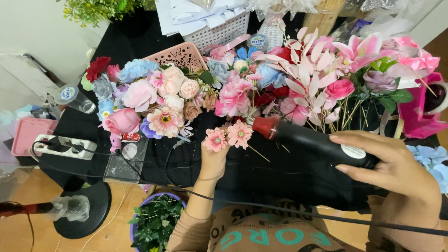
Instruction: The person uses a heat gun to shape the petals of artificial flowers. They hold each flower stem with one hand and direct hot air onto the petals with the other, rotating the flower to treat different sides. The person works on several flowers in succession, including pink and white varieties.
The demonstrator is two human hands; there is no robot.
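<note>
Left hand [213, 163] fingertips hidden behind small pink flower [215, 139]. Rear of black glue gun [310, 140] covered by right hand [389, 164]. Blue flowers [431, 161] cut off at right edge. Pink tray [27, 135] partly hidden, blurred.

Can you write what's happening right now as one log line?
left hand: holds pink daisies | right hand: grips black glue gun | nozzle beside daisies | black table

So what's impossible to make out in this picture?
- Left hand: its fingers sit behind the small pink flowers, so the grip is hidden.
- Black tool: its rear disappears under the right hand; trigger unseen.
- Tool's red tip: too small to tell whether it touches the flowers.
- Purple pot of greenery: cut off by the bottom edge.
</note>
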